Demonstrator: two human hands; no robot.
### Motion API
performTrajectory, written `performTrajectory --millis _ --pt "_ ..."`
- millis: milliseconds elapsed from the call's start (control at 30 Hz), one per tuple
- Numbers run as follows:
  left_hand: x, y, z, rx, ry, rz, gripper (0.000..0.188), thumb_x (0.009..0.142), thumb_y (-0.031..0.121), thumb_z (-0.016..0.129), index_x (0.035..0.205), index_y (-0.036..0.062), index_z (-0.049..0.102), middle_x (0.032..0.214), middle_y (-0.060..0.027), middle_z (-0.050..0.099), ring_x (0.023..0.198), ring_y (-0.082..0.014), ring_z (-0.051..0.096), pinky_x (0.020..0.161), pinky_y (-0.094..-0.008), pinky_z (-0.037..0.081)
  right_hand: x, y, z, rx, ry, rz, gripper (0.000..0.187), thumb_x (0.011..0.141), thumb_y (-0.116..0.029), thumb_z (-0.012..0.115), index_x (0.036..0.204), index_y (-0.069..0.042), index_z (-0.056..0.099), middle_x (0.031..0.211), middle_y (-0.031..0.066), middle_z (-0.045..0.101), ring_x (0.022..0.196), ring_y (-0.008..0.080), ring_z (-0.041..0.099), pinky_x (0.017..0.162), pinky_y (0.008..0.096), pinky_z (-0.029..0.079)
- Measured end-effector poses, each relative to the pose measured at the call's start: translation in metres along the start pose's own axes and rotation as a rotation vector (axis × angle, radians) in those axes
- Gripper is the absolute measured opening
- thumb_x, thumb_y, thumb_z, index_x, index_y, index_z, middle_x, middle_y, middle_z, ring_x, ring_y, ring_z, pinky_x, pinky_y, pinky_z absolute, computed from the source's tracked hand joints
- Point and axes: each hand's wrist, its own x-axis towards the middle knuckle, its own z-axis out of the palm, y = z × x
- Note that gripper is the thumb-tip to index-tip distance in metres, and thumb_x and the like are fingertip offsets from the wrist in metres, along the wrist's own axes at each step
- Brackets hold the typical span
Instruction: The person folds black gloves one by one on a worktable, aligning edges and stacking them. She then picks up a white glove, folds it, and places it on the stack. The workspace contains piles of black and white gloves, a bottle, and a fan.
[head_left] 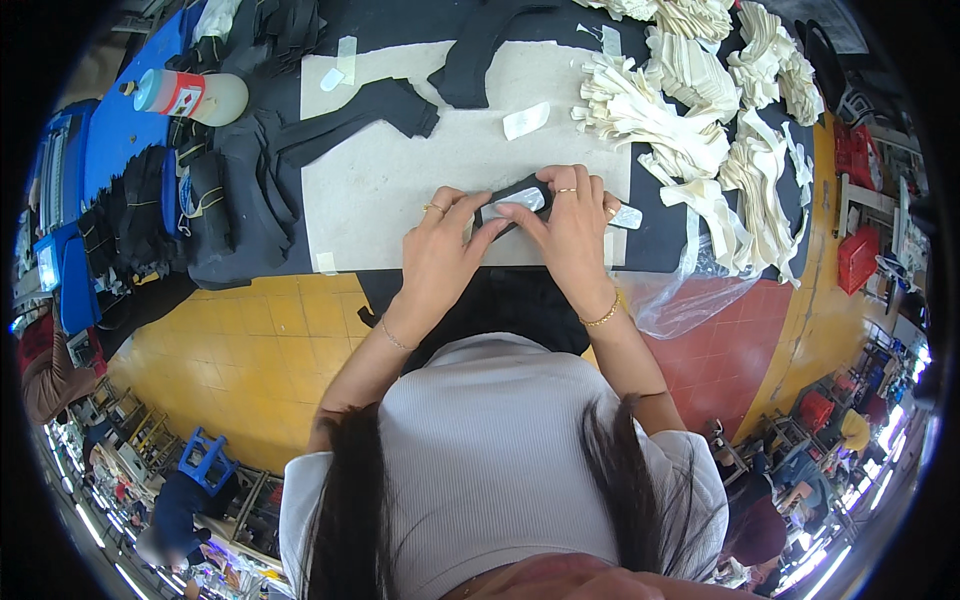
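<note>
Close to the near edge of the table, both hands grip a small black fabric piece [528, 184] with a pale, shiny patch [522, 200] lying on it. My left hand [437, 238] pinches its left end, thumb and fingers closed. At the other end my right hand [575, 225] is closed on the same piece, its thumb pressing on the patch. Another pale, shiny piece [628, 217] lies just right of my right hand. Beneath is a light grey sheet [350, 215] on the dark tabletop. Beyond the hands lies a small white slip [526, 121].
Black fabric strips [365, 115] spread over the left and far side. A bottle [195, 97] with a red-and-white label lies at the far left. Bundles of cream fabric strips [690, 120] cover the right side. A clear plastic bag [690, 295] hangs over the near right edge.
</note>
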Motion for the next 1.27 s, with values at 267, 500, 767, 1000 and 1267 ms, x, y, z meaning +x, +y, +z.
performTrajectory --millis 267,500,767,1000,1267 --pt "0.002 0.006 -0.001 -0.016 -0.015 -0.046 0.028 0.081 0.021 0.078 0.103 0.0039 0.073 0.095 -0.0080 0.064 0.078 -0.0258 0.063 0.068 -0.0345 0.051 0.003 0.034 -0.022 -0.095 0.062 0.041 0.025 0.089 -0.011 0.068 0.113 -0.009 0.064 0.097 0.0062 0.064 0.092 0.0239 0.060 0.087 0.0385 0.036" --pt "-0.001 0.006 0.003 -0.022 0.094 0.080 0.023 0.083 0.018 0.077 0.102 0.0055 0.073 0.090 -0.0060 0.063 0.063 -0.0208 0.060 0.058 -0.0308 0.048 -0.020 0.068 -0.075 -0.135 -0.110 0.088 0.035 0.080 -0.014 0.075 0.114 -0.009 0.066 0.102 0.0073 0.059 0.097 0.0284 0.057 0.087 0.0411 0.041" --pt "0.012 0.002 -0.024 -0.592 -0.022 -0.422 0.018 0.089 0.015 0.073 0.100 0.0013 0.072 0.079 0.0015 0.065 0.070 -0.0040 0.051 0.062 -0.0202 0.041 -0.011 0.065 -0.076 0.071 -0.211 0.227 0.026 0.075 -0.006 0.079 0.092 -0.001 0.059 0.091 0.0095 0.062 0.084 0.0248 0.062 0.077 0.0342 0.049" --pt "0.019 -0.007 -0.036 -0.629 -0.025 -0.297 0.019 0.091 0.018 0.071 0.100 0.0011 0.072 0.077 0.0011 0.064 0.067 -0.0039 0.049 0.061 -0.0211 0.041 0.033 0.008 -0.085 0.448 -0.500 -0.077 0.021 0.076 -0.012 0.080 0.083 -0.001 0.063 0.079 0.0108 0.067 0.073 0.0261 0.065 0.068 0.0338 0.049" --pt "0.001 -0.013 -0.055 -0.506 -0.094 -0.158 0.033 0.088 0.031 0.075 0.107 0.0040 0.073 0.091 -0.0071 0.073 0.085 -0.0080 0.062 0.076 -0.0222 0.048 0.068 -0.035 -0.044 0.393 -0.632 -0.013 0.025 0.075 -0.017 0.081 0.085 -0.001 0.065 0.081 0.0098 0.069 0.076 0.0219 0.065 0.075 0.0350 0.049"
